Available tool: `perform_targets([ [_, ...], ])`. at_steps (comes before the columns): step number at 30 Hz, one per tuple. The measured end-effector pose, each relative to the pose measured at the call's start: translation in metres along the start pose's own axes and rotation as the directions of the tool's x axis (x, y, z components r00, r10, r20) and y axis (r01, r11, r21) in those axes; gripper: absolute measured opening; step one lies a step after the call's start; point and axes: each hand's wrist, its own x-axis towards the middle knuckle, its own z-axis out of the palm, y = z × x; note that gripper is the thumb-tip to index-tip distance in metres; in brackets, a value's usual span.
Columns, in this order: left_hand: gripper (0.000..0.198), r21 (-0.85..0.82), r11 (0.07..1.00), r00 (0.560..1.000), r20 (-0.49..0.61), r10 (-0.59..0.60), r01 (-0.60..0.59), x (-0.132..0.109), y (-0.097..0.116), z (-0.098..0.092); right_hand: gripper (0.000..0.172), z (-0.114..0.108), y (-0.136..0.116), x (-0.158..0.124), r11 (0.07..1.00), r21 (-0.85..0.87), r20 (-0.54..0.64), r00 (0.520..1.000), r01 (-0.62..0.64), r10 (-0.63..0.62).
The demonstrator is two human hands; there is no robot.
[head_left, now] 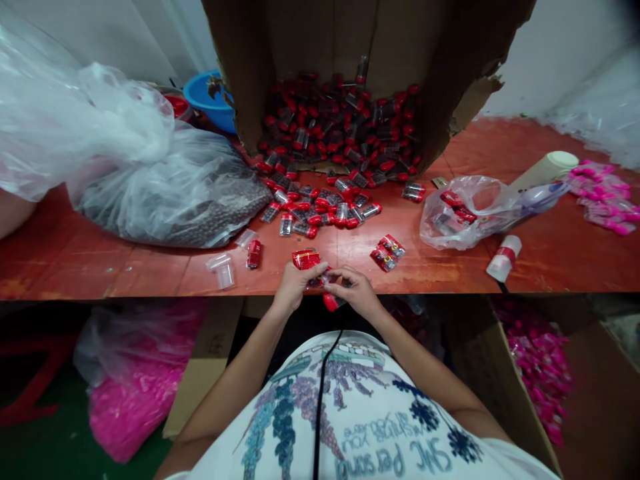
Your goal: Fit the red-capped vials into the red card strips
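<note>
At the table's front edge my left hand (293, 285) is closed on a stack of red printed labels (305, 259), thumb on top. Close against it, my right hand (354, 292) pinches a small transparent container with a red cap (331, 302); fingers partly cover it. The fingertips of both hands nearly meet, and whether they touch the same piece I cannot tell. More red printed labels (387, 252) lie on the table to the right. Beyond my hands is a loose heap of red-capped small containers (325, 208) with dark contents.
A large cardboard box (450, 87) on its side holds many more containers. On the left are a bag of dark beads (175, 190), empty transparent tubes (224, 272) and a red roll (254, 255). A plastic bag (470, 213) and white roll (504, 259) lie right.
</note>
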Motion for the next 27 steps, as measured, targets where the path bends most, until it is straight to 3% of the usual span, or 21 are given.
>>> perform_targets([
  [6, 0.028, 0.03, 0.999, 0.995, 0.092, -0.047, 0.045, -0.002, 0.001, 0.0, 0.006, -0.004, 0.002, 0.0, 1.0, -0.02, -0.002, 1.0, -0.002, 0.002],
  [13, 0.029, -0.03, 0.999, 0.999, -0.039, 0.019, -0.021, 0.004, 0.006, -0.003, 0.009, -0.009, 0.001, -0.006, 0.993, 0.117, -0.03, 0.999, 0.022, -0.018],
  [19, 0.029, -0.019, 1.0, 1.0, 0.005, 0.017, -0.017, 0.0, 0.007, 0.005, 0.029, -0.007, 0.002, -0.002, 0.993, 0.107, -0.015, 0.999, -0.047, 0.049],
  [27, 0.025, 0.036, 0.999, 0.999, 0.018, 0.034, -0.035, 0.0, 0.001, 0.007, 0.018, -0.002, 0.005, -0.003, 0.981, 0.149, 0.035, 0.992, -0.126, 0.122],
])
